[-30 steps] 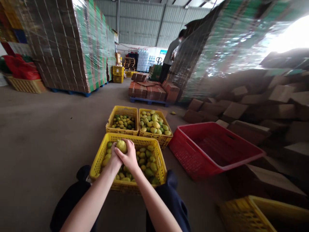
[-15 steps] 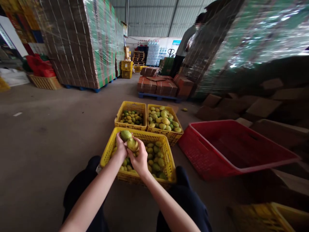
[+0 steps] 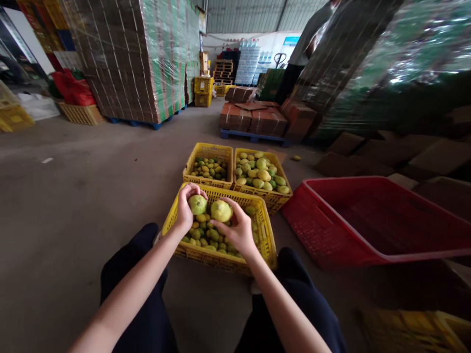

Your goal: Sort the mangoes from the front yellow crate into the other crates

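Note:
My left hand (image 3: 185,208) is closed around a greenish lemon (image 3: 197,204), its fingers curled over the far side. A yellower lemon (image 3: 221,211) sits between the thumb and fingers of my right hand (image 3: 239,228). Both fruits are held apart above a yellow plastic crate (image 3: 270,240) between my knees, which contains many green and yellow lemons (image 3: 213,235). Beyond it stand two more yellow crates touching its far side. Small lemons (image 3: 209,169) lie low in the left one, and larger, yellower lemons (image 3: 263,175) are heaped in the right one.
A large red crate (image 3: 331,220) stands at my right, with cardboard boxes (image 3: 434,157) behind it. One loose lemon (image 3: 296,158) lies on the floor. Wrapped pallet stacks (image 3: 114,59) rise on both sides. A person (image 3: 309,41) stands at the back right near flattened cartons (image 3: 253,117).
My hands have moved apart, separating the two lemons that were close together. The right hand's lemon has shifted right. The whole view has moved slightly, and both lemons are still held.

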Demonstrator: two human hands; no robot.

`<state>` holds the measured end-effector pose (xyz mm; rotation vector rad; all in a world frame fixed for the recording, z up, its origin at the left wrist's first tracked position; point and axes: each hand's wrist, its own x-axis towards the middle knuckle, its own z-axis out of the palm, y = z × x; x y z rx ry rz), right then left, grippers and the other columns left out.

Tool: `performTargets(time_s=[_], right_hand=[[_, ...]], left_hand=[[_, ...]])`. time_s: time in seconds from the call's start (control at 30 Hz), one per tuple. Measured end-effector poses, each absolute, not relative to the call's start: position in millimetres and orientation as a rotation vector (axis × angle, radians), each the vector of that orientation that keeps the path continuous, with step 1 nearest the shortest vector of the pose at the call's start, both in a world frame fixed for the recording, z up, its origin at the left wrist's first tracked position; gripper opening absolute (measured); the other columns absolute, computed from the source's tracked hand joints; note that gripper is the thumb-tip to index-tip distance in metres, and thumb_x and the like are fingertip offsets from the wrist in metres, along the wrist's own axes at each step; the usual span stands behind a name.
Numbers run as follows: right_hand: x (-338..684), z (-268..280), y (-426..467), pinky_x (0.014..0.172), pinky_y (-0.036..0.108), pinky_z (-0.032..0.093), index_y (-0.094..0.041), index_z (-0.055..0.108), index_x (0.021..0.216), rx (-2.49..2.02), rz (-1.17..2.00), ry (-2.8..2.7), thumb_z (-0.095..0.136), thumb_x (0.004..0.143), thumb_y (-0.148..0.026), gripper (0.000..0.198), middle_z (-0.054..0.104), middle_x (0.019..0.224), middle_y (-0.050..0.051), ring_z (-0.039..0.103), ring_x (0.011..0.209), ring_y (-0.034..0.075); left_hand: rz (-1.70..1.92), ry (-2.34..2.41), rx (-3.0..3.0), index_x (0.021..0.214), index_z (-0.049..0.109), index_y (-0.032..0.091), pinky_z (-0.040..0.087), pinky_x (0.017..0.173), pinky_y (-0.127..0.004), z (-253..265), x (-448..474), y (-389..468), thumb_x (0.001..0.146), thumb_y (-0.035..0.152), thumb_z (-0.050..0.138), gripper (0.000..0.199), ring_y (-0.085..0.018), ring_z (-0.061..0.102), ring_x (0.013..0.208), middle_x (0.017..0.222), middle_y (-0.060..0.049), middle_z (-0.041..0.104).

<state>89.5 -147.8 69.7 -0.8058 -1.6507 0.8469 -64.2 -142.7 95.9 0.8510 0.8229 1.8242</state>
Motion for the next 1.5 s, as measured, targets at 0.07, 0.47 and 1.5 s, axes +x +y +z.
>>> performTargets(time_s=[0.07,0.47,1.5], right_hand=[[84.8,67.2,-150.2,0.097,0.042,0.052,-0.024,0.064,0.118,-0.799,0.707,-1.773,0.080,0.072,-0.033,0.049,0.069,0.116,0.009,0.064,0.108,0.026],[86.3,68.6,-146.7,0.101,0.041,0.052,-0.027,0.057,0.130,-0.752,0.465,-1.864,0.071,0.082,-0.032,0.050,0.065,0.125,0.010,0.063,0.115,0.026],[78.0,81.6,-125.3,0.048,0.022,0.051,-0.020,0.064,0.082,-0.964,1.751,-0.252,0.067,0.079,-0.030,0.011,0.067,0.066,-0.002,0.062,0.059,0.014]], left_hand=[[1.819,0.817,0.899,0.062,0.051,0.021,0.044,0.062,-0.024,94.4,-61.2,-143.4,0.085,0.041,0.041,0.033,-0.014,0.056,0.057,0.056,-0.001,0.059],[1.880,0.882,1.154,0.065,0.051,0.021,0.044,0.068,-0.026,90.1,-60.8,-137.8,0.087,0.040,0.042,0.030,-0.015,0.055,0.065,0.064,0.000,0.060],[1.377,0.765,-0.157,0.081,0.058,0.017,0.057,0.053,-0.021,97.5,-33.5,-116.2,0.095,0.033,0.049,0.024,-0.013,0.061,0.060,0.069,-0.004,0.062]])
